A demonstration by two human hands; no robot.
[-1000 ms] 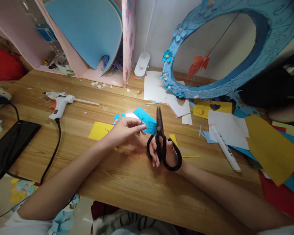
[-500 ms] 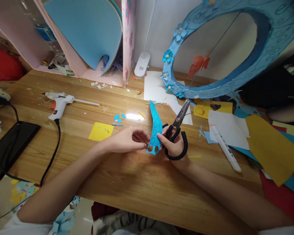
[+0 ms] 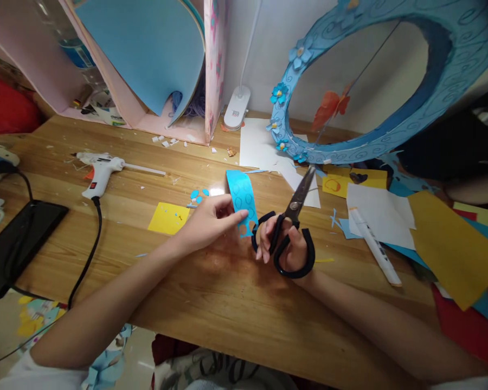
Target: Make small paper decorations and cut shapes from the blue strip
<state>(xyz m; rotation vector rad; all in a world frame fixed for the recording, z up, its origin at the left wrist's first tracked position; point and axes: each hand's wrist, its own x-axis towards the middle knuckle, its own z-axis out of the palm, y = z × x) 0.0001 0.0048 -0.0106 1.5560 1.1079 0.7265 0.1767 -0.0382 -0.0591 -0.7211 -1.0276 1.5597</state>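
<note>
Pinched in my left hand (image 3: 213, 222) is a strip of blue paper (image 3: 242, 198) with small oval outlines drawn on it and notches cut at its lower end. My right hand (image 3: 287, 241) is hooked through the black handles of a pair of scissors (image 3: 296, 206), whose blades are together and point up and away. The strip's lower end is close beside the scissors' left handle. A few cut blue ovals (image 3: 194, 194) lie just beyond my left hand, and a yellow paper square (image 3: 168, 218) is left of it.
A white glue gun (image 3: 101, 172) with a cord lies at the left, near a black phone-like slab (image 3: 28, 244). A blue decorated ring (image 3: 282, 116) stands at the back right. Coloured paper sheets (image 3: 451, 244) and a white marker (image 3: 374, 246) cover the right side.
The blue strip has passed from my right hand to my left and shifted left, turned to another angle. My right fingers have left the paper and hold only the scissors.
</note>
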